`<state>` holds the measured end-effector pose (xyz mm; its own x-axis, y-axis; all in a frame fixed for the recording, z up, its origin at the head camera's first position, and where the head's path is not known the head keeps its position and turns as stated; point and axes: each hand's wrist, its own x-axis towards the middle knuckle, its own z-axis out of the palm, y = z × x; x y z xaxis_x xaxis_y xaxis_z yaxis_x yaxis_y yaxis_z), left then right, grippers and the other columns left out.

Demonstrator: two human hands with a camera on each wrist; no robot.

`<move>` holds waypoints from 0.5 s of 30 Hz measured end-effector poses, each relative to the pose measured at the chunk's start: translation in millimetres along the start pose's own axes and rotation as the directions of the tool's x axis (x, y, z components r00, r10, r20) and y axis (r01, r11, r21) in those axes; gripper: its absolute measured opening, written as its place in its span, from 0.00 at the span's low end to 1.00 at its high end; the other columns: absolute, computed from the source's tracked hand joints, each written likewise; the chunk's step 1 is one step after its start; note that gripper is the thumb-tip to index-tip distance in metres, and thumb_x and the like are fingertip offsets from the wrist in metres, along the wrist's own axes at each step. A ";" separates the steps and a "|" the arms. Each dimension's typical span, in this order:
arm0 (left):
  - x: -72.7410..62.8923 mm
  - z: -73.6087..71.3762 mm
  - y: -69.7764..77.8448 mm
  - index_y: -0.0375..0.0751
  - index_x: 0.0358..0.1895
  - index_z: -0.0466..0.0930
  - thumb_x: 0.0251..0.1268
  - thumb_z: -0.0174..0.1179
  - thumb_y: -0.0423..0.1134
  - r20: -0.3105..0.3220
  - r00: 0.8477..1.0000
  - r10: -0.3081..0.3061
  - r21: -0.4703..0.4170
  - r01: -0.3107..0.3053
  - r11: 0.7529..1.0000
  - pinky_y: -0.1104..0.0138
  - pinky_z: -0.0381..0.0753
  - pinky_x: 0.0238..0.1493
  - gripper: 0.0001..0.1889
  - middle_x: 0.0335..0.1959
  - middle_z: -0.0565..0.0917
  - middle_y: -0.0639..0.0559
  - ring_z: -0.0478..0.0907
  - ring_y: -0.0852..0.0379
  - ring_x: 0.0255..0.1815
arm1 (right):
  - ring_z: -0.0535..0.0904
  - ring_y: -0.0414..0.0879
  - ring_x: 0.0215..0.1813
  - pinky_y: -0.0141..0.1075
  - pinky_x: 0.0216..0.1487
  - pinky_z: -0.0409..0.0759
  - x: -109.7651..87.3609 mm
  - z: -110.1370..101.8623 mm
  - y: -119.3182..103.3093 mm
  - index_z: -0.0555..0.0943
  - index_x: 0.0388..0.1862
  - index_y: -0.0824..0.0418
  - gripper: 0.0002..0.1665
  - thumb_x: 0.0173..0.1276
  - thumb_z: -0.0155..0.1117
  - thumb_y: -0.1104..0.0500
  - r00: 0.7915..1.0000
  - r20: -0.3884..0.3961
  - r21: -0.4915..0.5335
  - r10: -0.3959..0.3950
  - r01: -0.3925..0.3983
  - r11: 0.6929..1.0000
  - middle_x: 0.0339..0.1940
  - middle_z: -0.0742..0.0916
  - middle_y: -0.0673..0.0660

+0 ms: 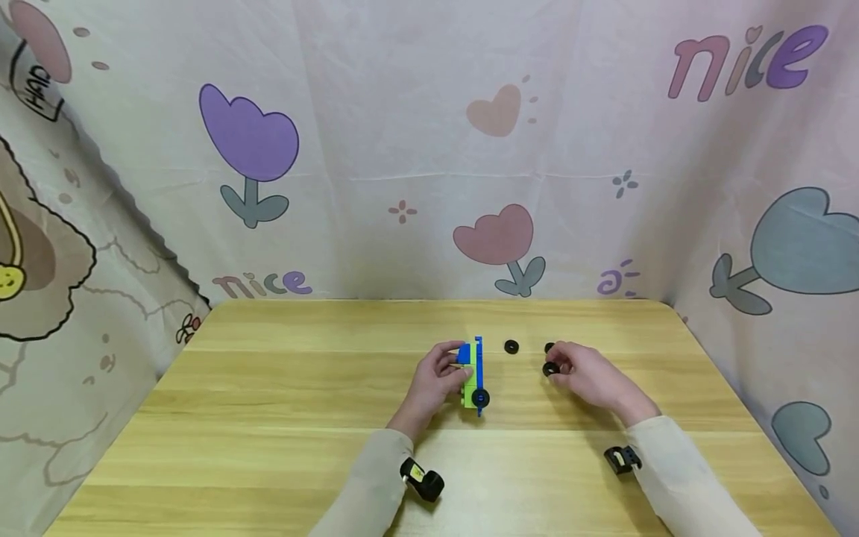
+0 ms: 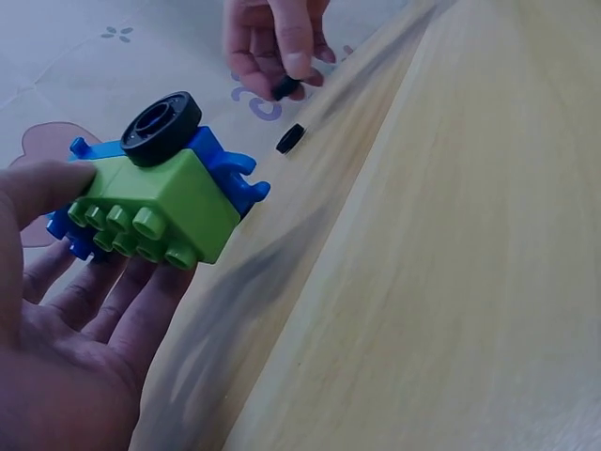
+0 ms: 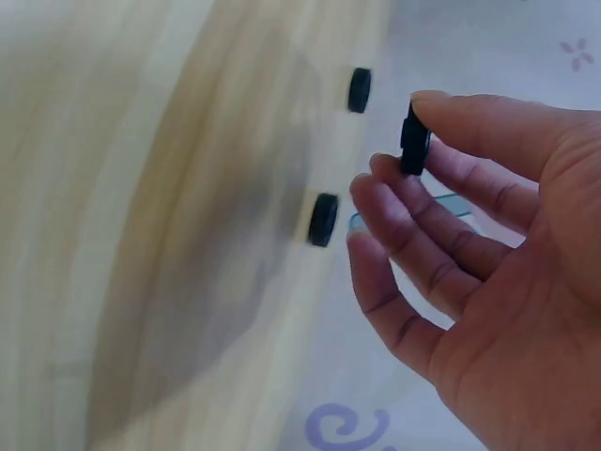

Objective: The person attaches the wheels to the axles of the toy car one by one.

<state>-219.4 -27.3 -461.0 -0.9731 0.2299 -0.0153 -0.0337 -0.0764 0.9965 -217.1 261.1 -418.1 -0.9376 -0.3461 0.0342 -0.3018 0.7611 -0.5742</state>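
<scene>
My left hand (image 1: pixel 435 380) grips a toy car of green and blue building blocks (image 1: pixel 473 373), tipped on its side. One black wheel (image 2: pixel 161 129) is fitted on the blue base, and green studs face down toward the palm in the left wrist view. Between the thumb and fingers of my right hand (image 1: pixel 589 375) a loose black wheel (image 3: pixel 413 141) is pinched above the table. Two more black wheels lie apart on the wood: one (image 1: pixel 511 347) between the hands, another (image 1: pixel 549 347) right by the right fingers and partly hidden in the head view.
The wooden table (image 1: pixel 268 388) ends at a printed cloth backdrop (image 1: pixel 376 149) behind and at both sides. A black wrist device (image 1: pixel 422 479) sits at the left sleeve, another (image 1: pixel 622 459) at the right sleeve.
</scene>
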 end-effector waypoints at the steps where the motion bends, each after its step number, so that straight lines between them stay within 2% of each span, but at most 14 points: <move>1: 0.1 0.6 0.1 0.42 0.66 0.71 0.65 0.65 0.32 0.001 1.000 0.000 -0.002 0.000 1.000 0.65 0.81 0.41 0.26 0.49 0.80 0.45 0.77 0.52 0.45 | 0.75 0.45 0.38 0.45 0.44 0.76 -1.0 -0.3 -2.1 0.80 0.47 0.64 0.14 0.62 0.69 0.66 1.000 -0.007 0.006 -0.015 0.015 1.000 0.35 0.82 0.50; 5: 0.4 2.4 0.3 0.41 0.66 0.71 0.65 0.65 0.32 0.005 1.000 0.001 0.001 -0.001 1.000 0.66 0.80 0.38 0.27 0.48 0.79 0.44 0.76 0.53 0.43 | 0.77 0.44 0.41 0.46 0.45 0.77 -3.6 -0.5 -11.7 0.81 0.49 0.65 0.15 0.63 0.68 0.65 0.997 -0.036 0.002 -0.066 0.067 0.998 0.38 0.83 0.49; 10: 1.4 2.9 -0.9 0.40 0.66 0.70 0.65 0.65 0.33 0.009 1.000 -0.009 0.004 0.009 1.000 0.66 0.80 0.37 0.27 0.48 0.80 0.44 0.77 0.53 0.42 | 0.78 0.47 0.44 0.47 0.47 0.78 -3.5 0.7 -28.3 0.79 0.53 0.67 0.18 0.65 0.68 0.63 0.996 -0.062 -0.002 -0.067 0.067 0.998 0.42 0.83 0.52; 15: 1.3 3.5 -1.1 0.40 0.66 0.70 0.64 0.66 0.33 0.007 1.000 -0.007 0.003 0.007 1.000 0.66 0.81 0.37 0.27 0.49 0.80 0.45 0.77 0.54 0.42 | 0.78 0.47 0.45 0.48 0.47 0.79 -2.5 5.3 -45.5 0.80 0.52 0.65 0.18 0.64 0.70 0.62 0.993 -0.091 0.006 -0.077 0.078 0.997 0.43 0.83 0.51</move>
<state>-219.9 -23.4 -461.8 -0.9712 0.2373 -0.0218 -0.0399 -0.0719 0.9966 -200.1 224.4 -396.3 -0.9233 -0.3526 0.1524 -0.3730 0.7282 -0.5750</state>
